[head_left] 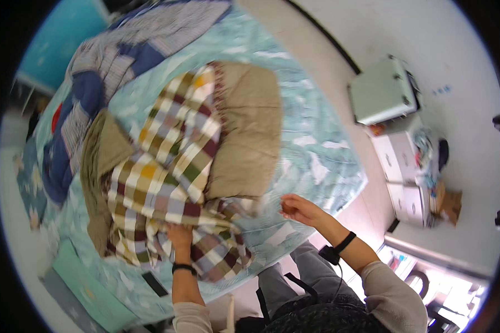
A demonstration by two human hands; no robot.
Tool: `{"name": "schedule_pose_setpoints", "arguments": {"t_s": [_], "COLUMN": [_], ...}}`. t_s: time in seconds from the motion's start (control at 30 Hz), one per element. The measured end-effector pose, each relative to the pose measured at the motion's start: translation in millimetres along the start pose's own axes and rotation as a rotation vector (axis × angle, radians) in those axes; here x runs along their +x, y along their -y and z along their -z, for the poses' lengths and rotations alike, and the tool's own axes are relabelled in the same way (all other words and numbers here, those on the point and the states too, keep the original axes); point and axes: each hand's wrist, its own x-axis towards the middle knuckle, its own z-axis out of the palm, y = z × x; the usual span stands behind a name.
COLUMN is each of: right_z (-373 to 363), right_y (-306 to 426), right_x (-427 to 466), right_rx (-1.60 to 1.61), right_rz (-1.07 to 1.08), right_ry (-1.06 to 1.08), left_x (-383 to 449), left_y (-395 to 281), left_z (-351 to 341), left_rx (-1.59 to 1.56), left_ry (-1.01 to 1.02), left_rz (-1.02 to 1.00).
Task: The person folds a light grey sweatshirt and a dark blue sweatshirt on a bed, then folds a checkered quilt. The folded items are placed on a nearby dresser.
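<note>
A checked quilt [154, 187] in white, olive, maroon and grey lies crumpled on the bed, its plain khaki side [246, 137] turned up on the right and at the left edge. My left hand [180, 235] is on the checked cloth near the front; a fold covers its fingertips, so its grip is unclear. To the right of the quilt, my right hand [296, 207] hovers above the bed with fingers half curled and apart, and no object shows in it. The quilt's corner closest to that hand is blurred.
A teal patterned sheet [312, 125] covers the bed. At the far left lies a bunched blue and grey striped blanket [87, 91]. A dark flat object [154, 284] and a green pillow [91, 287] are near the front. A pale green suitcase [381, 93] and white drawers [400, 179] stand right.
</note>
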Motion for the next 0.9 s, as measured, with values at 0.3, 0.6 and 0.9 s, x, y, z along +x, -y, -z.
{"name": "schedule_pose_setpoints", "arguments": {"t_s": [0.3,0.6,0.9], "right_z": [160,328,525], "right_y": [-13,-20,18], "right_x": [-191,-321,-448], "right_rx": [0.087,0.051,-0.372], "right_rz": [0.23,0.298,0.671], "right_ry": [-0.127,0.001,-0.043], "left_x": [-127,-276,-432], "left_y": [-57,-289,-757], "left_z": [30,-14,16], "left_rx": [-0.063,-0.608,-1.156], "left_ry": [-0.009,0.061,1.268], "left_rz": [0.103,-0.135,-0.322]}}
